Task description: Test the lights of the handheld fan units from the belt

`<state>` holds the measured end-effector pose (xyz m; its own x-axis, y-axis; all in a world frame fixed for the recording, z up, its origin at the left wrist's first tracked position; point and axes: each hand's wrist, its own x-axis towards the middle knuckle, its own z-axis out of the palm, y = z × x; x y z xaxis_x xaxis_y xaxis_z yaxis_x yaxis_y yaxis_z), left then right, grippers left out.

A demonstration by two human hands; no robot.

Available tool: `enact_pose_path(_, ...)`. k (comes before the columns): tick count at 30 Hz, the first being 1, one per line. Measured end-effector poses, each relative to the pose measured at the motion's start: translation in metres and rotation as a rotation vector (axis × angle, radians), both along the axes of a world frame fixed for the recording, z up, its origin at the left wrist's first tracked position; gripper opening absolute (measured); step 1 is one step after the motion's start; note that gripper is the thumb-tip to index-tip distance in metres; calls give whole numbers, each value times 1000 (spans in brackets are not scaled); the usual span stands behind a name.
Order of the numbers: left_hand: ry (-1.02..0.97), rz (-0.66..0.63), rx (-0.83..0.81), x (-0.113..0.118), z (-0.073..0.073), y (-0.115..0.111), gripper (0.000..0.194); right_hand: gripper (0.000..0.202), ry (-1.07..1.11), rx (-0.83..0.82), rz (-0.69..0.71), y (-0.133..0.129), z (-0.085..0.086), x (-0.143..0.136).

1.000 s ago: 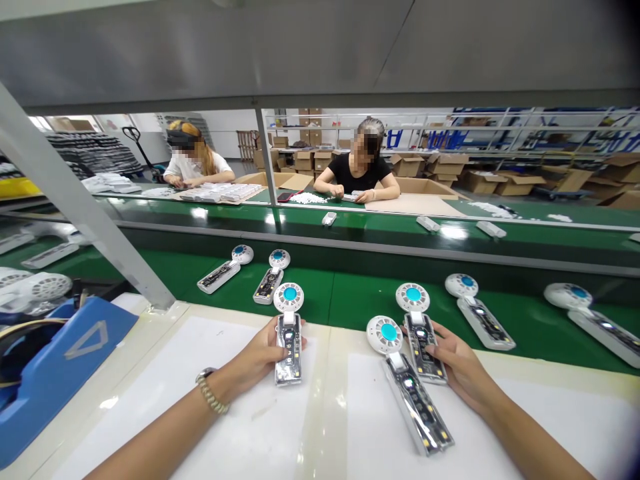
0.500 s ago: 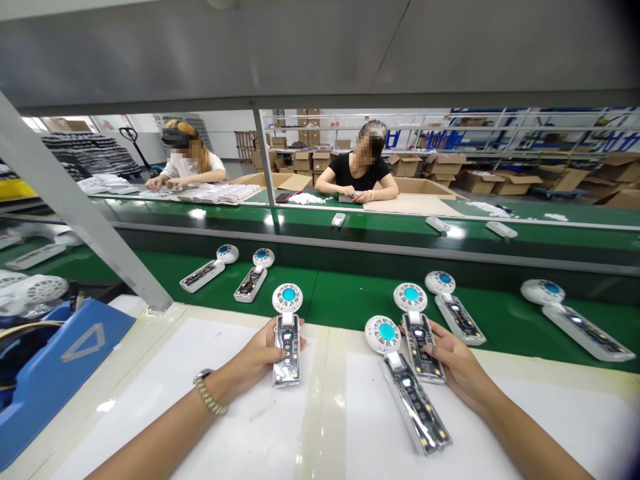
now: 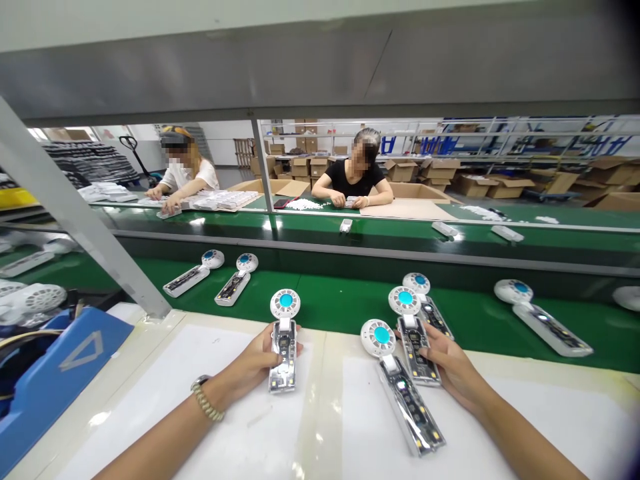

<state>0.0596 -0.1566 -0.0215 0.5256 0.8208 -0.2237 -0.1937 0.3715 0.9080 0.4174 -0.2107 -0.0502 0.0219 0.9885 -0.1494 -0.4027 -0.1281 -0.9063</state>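
My left hand (image 3: 261,357) is closed round a handheld fan (image 3: 283,353) with a clear body showing its circuit board and a round white head with a blue centre; my thumb lies on its front. In my right hand (image 3: 447,360) is a second fan of the same kind (image 3: 419,350), the thumb pressed on its face. Both are held upright just above the white worktop. A third fan (image 3: 411,407) lies slanted on the worktop, partly in front of the right-hand one, with a small light lit.
A green conveyor belt (image 3: 320,297) beyond the worktop carries several similar fans (image 3: 553,327). White casings (image 3: 445,230) lie on a farther belt, where two co-workers (image 3: 355,177) sit. A blue bin (image 3: 65,360) stands at left, beside a slanted metal post (image 3: 100,220). A shelf hangs overhead.
Fans on the near belt have moved left, and another enters at the right edge. Small lights on both held fans no longer show. The left co-worker's hand has reached toward the far belt.
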Motion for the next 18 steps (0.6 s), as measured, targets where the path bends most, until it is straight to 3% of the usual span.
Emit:
enact_pose_path(3, -79, 47, -31, 1, 5, -3, 41, 32, 56, -61, -14, -2, 8, 2)
enact_pose_path(5, -122, 83, -63, 3, 7, -3, 28, 40, 75, -108, -14, -2, 13, 3)
enact_pose_path(7, -81, 94, -86, 6, 8, 1, 39, 55, 36, -166, -39, 1, 17, 4)
enact_pose_path(11, 289, 224, 51, 12, 18, 34, 50, 57, -442, -193, -173, 22, 29, 18)
enact_pose_path(15, 492, 420, 218, 9, 44, 81, 35, 45, -746, -148, -315, 54, 51, 54)
enact_pose_path(18, 607, 451, 350, 13, 58, 89, 24, 40, -954, -109, -452, 65, 61, 69)
